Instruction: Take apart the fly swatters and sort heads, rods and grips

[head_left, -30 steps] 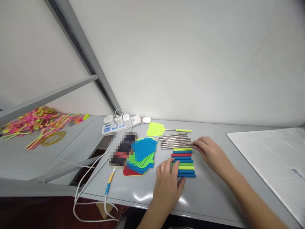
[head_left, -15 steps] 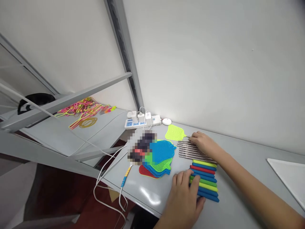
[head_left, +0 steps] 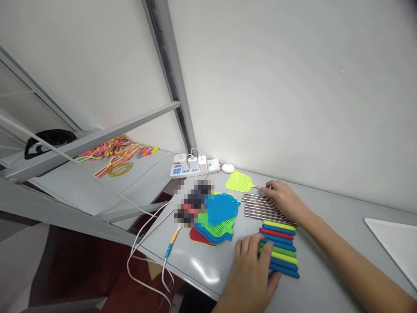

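Fingers of my right hand are pinched at the metal rod joined to a yellow-green fly swatter head, which lies flat near the wall. Below that hand is a row of bare metal rods, partly covered by it. My left hand rests with bent, parted fingers against the left ends of several coloured handle tubes in blue, red, green and yellow. Between the rods and a blurred patch lies a pile of loose swatter heads, with blue on top and green and red beneath.
A white power strip with plugged-in chargers and a round white device sit by the wall. White cables hang over the table's left edge. A white tray is at right. Pink and yellow cords lie on the left-hand shelf.
The fingers of my right hand have shifted very slightly at the rod of the yellow-green swatter. My left hand and the tubes look unchanged.
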The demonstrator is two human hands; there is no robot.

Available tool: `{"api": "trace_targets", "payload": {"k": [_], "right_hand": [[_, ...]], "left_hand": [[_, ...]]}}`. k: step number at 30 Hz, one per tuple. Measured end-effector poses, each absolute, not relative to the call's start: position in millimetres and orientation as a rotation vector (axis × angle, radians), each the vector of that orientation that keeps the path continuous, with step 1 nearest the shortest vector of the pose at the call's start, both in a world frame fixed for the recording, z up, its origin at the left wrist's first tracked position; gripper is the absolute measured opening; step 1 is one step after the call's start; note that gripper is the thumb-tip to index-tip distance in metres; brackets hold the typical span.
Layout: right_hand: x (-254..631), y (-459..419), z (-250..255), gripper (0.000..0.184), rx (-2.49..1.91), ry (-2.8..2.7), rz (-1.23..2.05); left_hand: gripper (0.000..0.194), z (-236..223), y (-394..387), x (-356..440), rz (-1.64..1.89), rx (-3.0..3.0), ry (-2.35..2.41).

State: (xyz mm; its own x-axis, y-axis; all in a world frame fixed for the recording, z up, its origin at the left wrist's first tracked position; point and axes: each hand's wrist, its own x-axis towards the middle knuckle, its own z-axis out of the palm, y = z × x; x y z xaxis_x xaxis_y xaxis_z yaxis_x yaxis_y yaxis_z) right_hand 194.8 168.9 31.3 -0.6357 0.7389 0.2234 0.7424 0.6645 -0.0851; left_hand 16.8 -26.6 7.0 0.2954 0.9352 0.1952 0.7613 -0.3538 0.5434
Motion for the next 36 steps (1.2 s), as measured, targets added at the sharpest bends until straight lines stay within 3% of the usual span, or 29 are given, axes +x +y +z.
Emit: {"api": "trace_targets", "payload": {"k": [11, 18, 30, 36], "right_hand": [[188.2, 203.6, 31.4, 0.034, -1.436, -2.563, 0.093], [176.6, 207.4, 31.7, 0.023, -1.456, -2.623, 0.077], [199.5, 176.7, 62.4, 0.028, -1.548, -2.336, -0.044], [238.2, 120.8, 63.7, 0.022, -1.560, -2.092, -0.017]], "left_hand": [[0.051, 13.7, -27.1, 16.5, 0.699, 2.213, 1.534], [0.052, 11.6, -27.5, 16.4, 0.700, 2.220, 1.539], [0.044, 24.5, -28.3, 4.0, 0.868, 2.365, 1.409], [0.062, 30.5, -18.8, -64.6, 0.850, 2.474, 1.909]]}}
